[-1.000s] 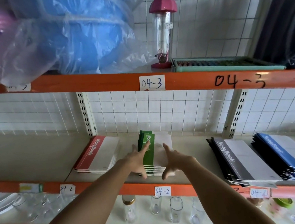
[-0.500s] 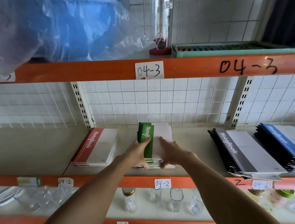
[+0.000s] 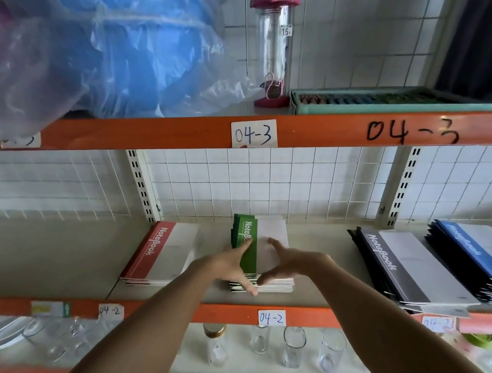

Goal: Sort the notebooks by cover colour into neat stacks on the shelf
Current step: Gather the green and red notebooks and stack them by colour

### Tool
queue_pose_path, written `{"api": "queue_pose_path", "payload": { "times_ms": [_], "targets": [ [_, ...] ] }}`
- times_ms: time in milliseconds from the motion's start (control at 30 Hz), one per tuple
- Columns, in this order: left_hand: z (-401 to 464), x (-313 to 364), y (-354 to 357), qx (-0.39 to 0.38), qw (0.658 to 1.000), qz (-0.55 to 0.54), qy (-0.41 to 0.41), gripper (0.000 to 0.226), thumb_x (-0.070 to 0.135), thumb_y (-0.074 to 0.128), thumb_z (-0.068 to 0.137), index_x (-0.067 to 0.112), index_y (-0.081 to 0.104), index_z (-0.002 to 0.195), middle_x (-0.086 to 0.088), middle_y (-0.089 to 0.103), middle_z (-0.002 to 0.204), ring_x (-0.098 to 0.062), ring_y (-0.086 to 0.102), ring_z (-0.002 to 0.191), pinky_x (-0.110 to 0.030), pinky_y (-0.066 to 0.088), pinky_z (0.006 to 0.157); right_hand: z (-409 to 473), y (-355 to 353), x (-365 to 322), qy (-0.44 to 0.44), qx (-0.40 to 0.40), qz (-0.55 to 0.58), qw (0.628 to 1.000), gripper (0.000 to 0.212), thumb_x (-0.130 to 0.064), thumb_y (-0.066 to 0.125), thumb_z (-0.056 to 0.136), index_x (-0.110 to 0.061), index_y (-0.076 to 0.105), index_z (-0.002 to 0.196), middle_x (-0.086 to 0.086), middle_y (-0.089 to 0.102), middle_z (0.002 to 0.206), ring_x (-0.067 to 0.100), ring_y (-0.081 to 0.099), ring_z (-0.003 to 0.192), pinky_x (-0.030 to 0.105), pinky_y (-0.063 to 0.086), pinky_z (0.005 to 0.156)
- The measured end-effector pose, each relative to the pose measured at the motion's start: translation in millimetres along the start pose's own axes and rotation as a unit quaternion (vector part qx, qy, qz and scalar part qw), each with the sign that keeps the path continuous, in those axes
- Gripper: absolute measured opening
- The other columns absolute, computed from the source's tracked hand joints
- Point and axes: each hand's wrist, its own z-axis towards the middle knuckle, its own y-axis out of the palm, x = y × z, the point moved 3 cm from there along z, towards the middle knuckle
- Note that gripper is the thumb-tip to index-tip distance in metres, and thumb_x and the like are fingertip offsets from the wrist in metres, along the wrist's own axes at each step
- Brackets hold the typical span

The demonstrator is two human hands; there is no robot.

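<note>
Left hand (image 3: pixel 232 264) and right hand (image 3: pixel 290 262) lay flat, fingers straight, on green notebook stack (image 3: pixel 253 247), likely squaring edges. Red stack (image 3: pixel 160 254) sat beside.

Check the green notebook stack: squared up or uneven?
Uneven: the green notebook stack has covers fanned at its far end, and both hands press it.

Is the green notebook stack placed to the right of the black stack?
No, the green stack lies left of the black stack.

Four notebook stacks (image 3: pixel 257 246) — two hands (image 3: pixel 232 267)
</note>
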Motion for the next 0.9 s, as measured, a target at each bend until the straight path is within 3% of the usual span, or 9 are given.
{"api": "queue_pose_path", "payload": {
  "times_ms": [133,267,367,500,600,667,733,767,900],
  "targets": [
    [2,0,-18,-0.006,0.989,-0.151,0.004,0.12,0.046,0.087,0.067,0.028,0.01,0.158,-0.005,0.028,0.16,-0.026,0.034,0.141,-0.039,0.033,0.114,-2,-15,2,0.022,-0.046,0.078,0.996,0.12,-0.057,0.084,0.063,-0.04,0.008,0.153,0.007,0.038,0.151,0.029,0.046,0.13,0.043,0.049,0.097],
    [14,-8,-30,0.042,0.963,-0.264,-0.003,0.093,0.047,0.072,0.085,0.028,0.014,0.155,-0.004,0.041,0.151,-0.02,0.049,0.117,-0.03,0.049,0.087,10,-32,9,0.043,-0.01,0.186,0.982,0.083,-0.036,0.075,0.081,-0.038,0.027,0.149,0.006,0.036,0.153,0.026,0.041,0.123,0.047,0.046,0.1],
    [25,-11,-37,0.1,0.941,-0.324,-0.008,0.079,0.04,0.062,0.095,0.02,0.016,0.155,-0.006,0.033,0.157,-0.026,0.043,0.133,-0.036,0.038,0.106,23,-39,15,0.037,0.057,0.247,0.967,0.076,-0.027,0.071,0.088,-0.032,0.029,0.151,0.011,0.034,0.155,0.028,0.042,0.128,0.042,0.04,0.104],
    [47,-14,-42,0.124,0.925,-0.358,-0.016,0.072,0.033,0.06,0.098,0.017,0.018,0.155,-0.008,0.032,0.157,-0.028,0.037,0.14,-0.041,0.031,0.112,43,-33,15,0.039,0.102,0.255,0.961,0.087,-0.02,0.07,0.091,-0.021,0.014,0.157,0.017,0.022,0.16,0.032,0.029,0.143,0.038,0.03,0.112],
    [67,-19,-40,0.126,0.916,-0.381,-0.016,0.077,0.035,0.061,0.097,0.02,0.014,0.157,-0.007,0.035,0.156,-0.028,0.043,0.136,-0.041,0.036,0.112,60,-32,14,0.061,0.14,0.311,0.938,0.088,-0.016,0.071,0.09,-0.016,0.013,0.157,0.019,0.042,0.146,0.031,0.047,0.126,0.038,0.042,0.103],
    [77,-17,-34,0.126,0.908,-0.399,-0.011,0.074,0.033,0.055,0.1,0.021,0.01,0.157,-0.006,0.041,0.152,-0.027,0.051,0.128,-0.037,0.044,0.103,70,-28,14,0.075,0.157,0.378,0.909,0.077,-0.012,0.071,0.089,-0.018,0.024,0.15,0.013,0.057,0.117,0.024,0.059,0.097,0.032,0.054,0.082],
    [81,-15,-28,0.14,0.896,-0.42,-0.009,0.064,0.028,0.051,0.102,0.023,0.016,0.156,-0.007,0.053,0.141,-0.024,0.06,0.11,-0.031,0.052,0.085,77,-17,16,0.088,0.166,0.416,0.89,0.07,-0.015,0.072,0.087,-0.02,0.03,0.142,0.009,0.061,0.097,0.019,0.062,0.075,0.027,0.053,0.058],
    [83,-16,-26,0.147,0.892,-0.427,-0.007,0.062,0.027,0.05,0.102,0.025,0.018,0.155,-0.007,0.058,0.134,-0.023,0.063,0.104,-0.033,0.055,0.082,79,-9,16,0.094,0.172,0.427,0.883,0.074,-0.022,0.072,0.086,-0.025,0.027,0.145,0.011,0.063,0.099,0.022,0.065,0.075,0.028,0.053,0.056],
    [96,-27,-25,0.127,0.894,-0.429,-0.012,0.071,0.029,0.05,0.1,0.032,0.007,0.157,-0.007,0.064,0.121,-0.03,0.067,0.099,-0.041,0.056,0.086,79,2,12,0.103,0.22,0.373,0.895,0.084,-0.048,0.061,0.072,-0.037,0.023,0.146,0.013,0.065,0.114,0.032,0.067,0.092,0.041,0.058,0.079]
  ]
}}
